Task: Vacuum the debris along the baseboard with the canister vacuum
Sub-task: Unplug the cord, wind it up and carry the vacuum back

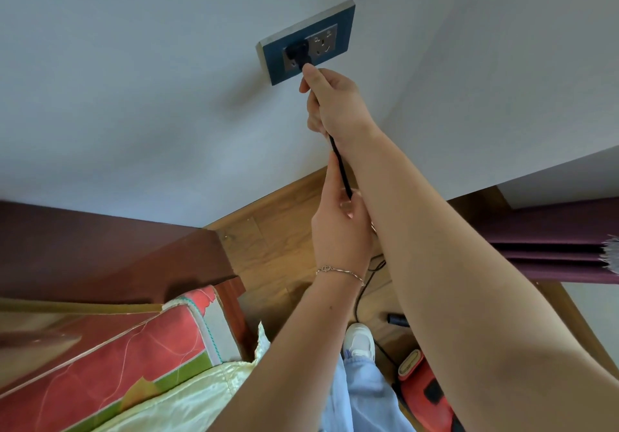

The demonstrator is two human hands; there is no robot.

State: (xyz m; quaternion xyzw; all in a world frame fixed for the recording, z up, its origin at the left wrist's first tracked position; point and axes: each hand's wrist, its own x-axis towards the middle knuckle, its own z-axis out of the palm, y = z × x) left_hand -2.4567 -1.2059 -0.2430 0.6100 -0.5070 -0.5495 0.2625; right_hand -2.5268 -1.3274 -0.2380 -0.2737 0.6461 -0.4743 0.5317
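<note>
Both hands (335,106) grip the black cord (341,167) (plug (299,52) seated in socket (306,43)).

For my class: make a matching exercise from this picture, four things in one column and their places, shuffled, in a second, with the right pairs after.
Things
1. black plug
2. right hand
3. left hand
4. red canister vacuum

Places
A. on the wooden floor, near the white shoe
B. seated in the blue wall socket
C. round the cord, lower down
D. round the cord, just under the plug

Pairs: 1-B, 2-D, 3-C, 4-A
</note>
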